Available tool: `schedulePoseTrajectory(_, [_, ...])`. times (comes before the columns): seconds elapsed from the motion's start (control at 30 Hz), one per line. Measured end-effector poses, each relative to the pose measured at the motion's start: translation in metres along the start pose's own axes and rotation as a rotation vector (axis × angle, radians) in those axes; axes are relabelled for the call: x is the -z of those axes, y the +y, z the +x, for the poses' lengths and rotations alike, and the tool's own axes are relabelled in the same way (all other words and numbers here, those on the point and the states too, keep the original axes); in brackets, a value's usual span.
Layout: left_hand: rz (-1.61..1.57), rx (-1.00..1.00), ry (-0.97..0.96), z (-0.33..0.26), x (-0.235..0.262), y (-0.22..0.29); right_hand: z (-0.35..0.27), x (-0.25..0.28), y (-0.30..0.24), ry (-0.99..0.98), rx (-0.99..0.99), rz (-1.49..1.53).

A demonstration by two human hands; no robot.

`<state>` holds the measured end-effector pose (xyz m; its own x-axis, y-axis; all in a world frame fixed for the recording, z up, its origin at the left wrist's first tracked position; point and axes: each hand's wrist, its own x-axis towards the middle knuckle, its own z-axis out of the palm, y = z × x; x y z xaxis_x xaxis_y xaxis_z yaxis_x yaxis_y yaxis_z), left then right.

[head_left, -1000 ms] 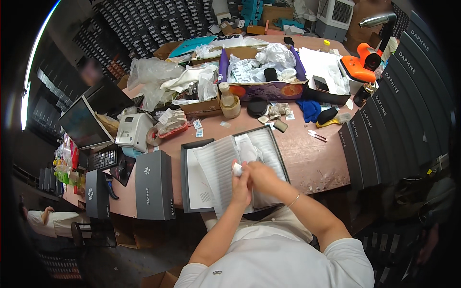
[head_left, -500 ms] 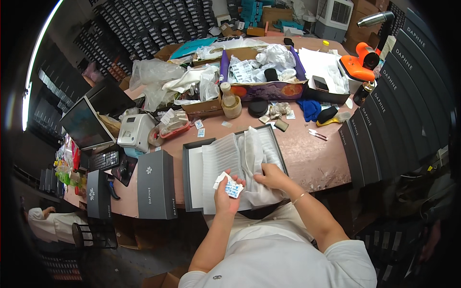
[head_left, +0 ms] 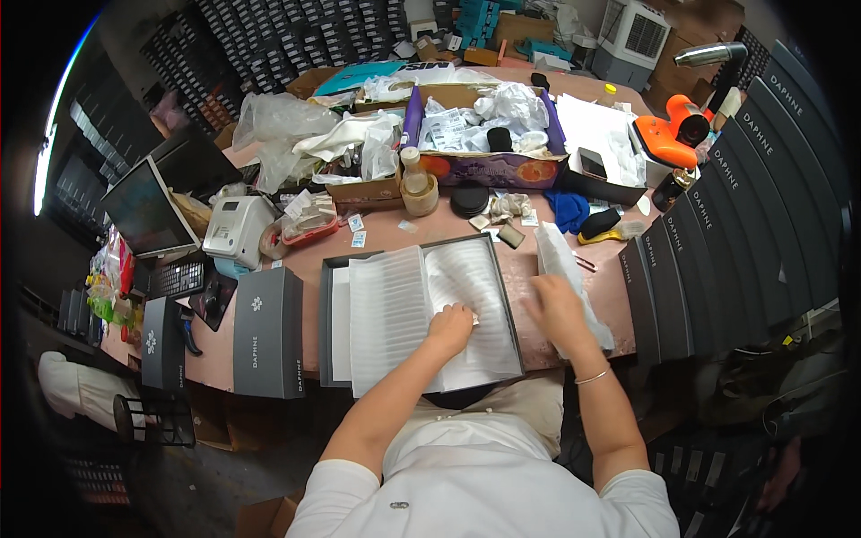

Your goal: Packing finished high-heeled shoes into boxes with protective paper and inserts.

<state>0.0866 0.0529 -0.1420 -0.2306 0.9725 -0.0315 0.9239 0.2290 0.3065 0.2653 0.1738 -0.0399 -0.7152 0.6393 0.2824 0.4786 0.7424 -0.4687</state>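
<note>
Left hand (head_left: 451, 325) fisted on open box's (head_left: 413, 323) tissue, right hand (head_left: 556, 309) spread over white wrap (head_left: 567, 269) beside stacked dark lids (head_left: 708, 251).

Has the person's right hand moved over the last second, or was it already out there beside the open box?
Yes. The right hand was over the white paper in the open box; now it lies outside the box's right edge, on a white wrapper.

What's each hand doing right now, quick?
Left hand: closed in a loose fist, pressing on the white tissue paper in the open box.
Right hand: open, resting on a white paper bundle.
</note>
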Motion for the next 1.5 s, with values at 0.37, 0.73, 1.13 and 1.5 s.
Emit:
schedulePoseTrajectory(0.37, [-0.630,0.177,0.172,-0.016,0.041,-0.011,-0.034,-0.066,0.000,0.069,-0.190,0.639])
schedulePoseTrajectory(0.73, [-1.476,0.654,0.338,-0.032,0.011,0.036,-0.065,-0.049,0.025,0.350,-0.624,1.995])
schedulePoseTrajectory(1.13, [-0.944,0.419,0.296,-0.123,0.010,0.027,-0.107,0.024,-0.005,-1.084,-0.412,1.358])
schedulePoseTrajectory(1.5, [-1.134,0.432,0.236,-0.078,0.036,-0.041,0.003,-0.044,0.006,-0.090,-0.181,0.522])
